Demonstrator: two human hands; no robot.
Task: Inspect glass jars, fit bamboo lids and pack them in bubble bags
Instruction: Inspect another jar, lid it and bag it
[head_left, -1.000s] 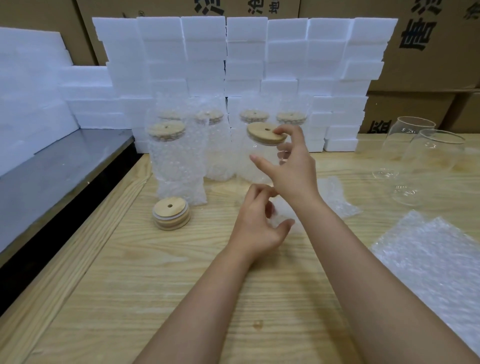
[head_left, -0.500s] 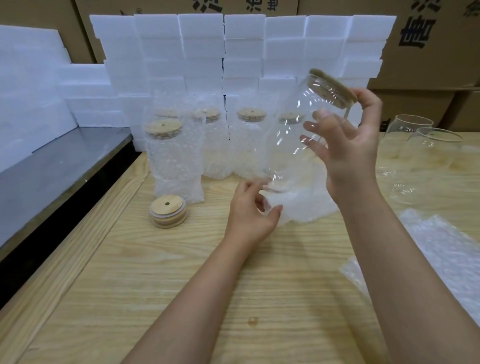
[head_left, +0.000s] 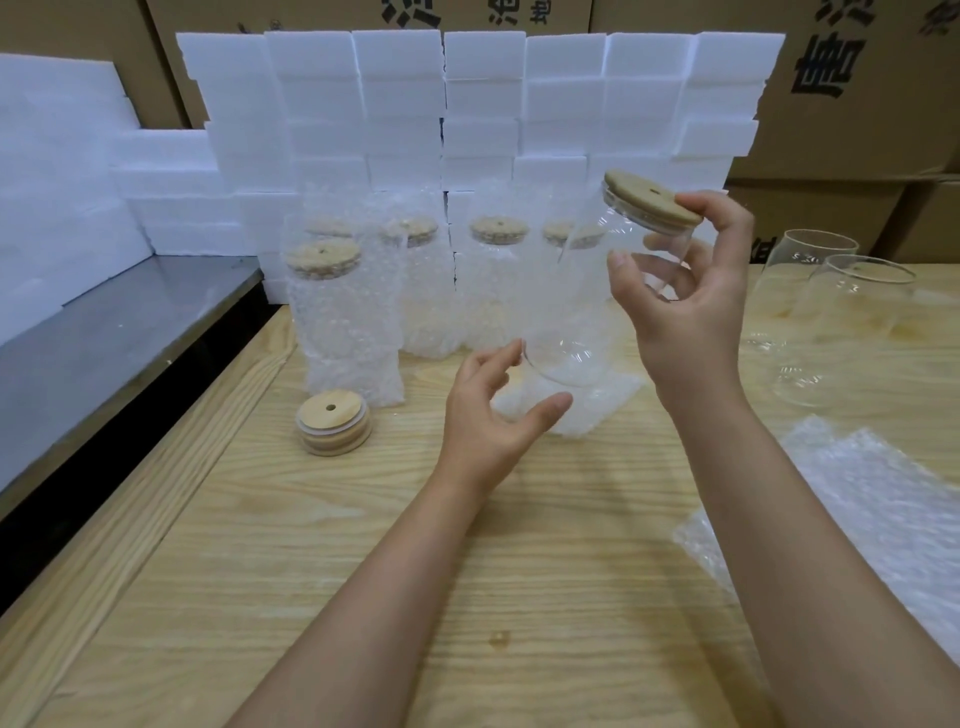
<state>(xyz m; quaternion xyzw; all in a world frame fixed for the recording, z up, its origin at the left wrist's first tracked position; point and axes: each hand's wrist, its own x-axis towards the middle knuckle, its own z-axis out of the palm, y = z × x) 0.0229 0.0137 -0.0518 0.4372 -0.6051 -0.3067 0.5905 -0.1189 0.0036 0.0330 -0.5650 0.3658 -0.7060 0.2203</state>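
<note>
**Lidded jar held tilted above its bubble bag**

Our right hand (head_left: 685, 312) grips the glass jar (head_left: 582, 312) high on its body. The thumb lies on the near wall, the forefinger is hooked against the edge of the bamboo lid (head_left: 649, 200), and the other fingers curl round the far side. We hold the jar clear of the wooden table (head_left: 363, 571), tilted, with the lid up to the right and the base down to the left. We judge the tilt does two things: light passes through the clear wall, so a flaw would show, and the base points toward the flat bubble bag (head_left: 587, 410) lying just below it.

Our left hand (head_left: 493, 415) hangs under the base with fingers loosely spread and thumb apart, holding nothing. Its forefinger reaches the base rim, but we cannot tell whether it touches. It looks placed to steady the base or to lift the bag's mouth.

Close behind the jar stand the packed jars (head_left: 343, 332), lidded and upright in their bags, against a wall of white foam blocks (head_left: 483, 104) backed by cartons (head_left: 857, 78). A careless swing of the base could knock them. A stack of spare lids (head_left: 333, 422) sits just beside the nearest packed jar, to our left. To the right, near our right wrist, two open jars (head_left: 810, 322) stand mouths up. Loose bubble bags (head_left: 883, 499) lie beside that forearm. A grey metal top (head_left: 104, 353) borders the table on the left.
</note>
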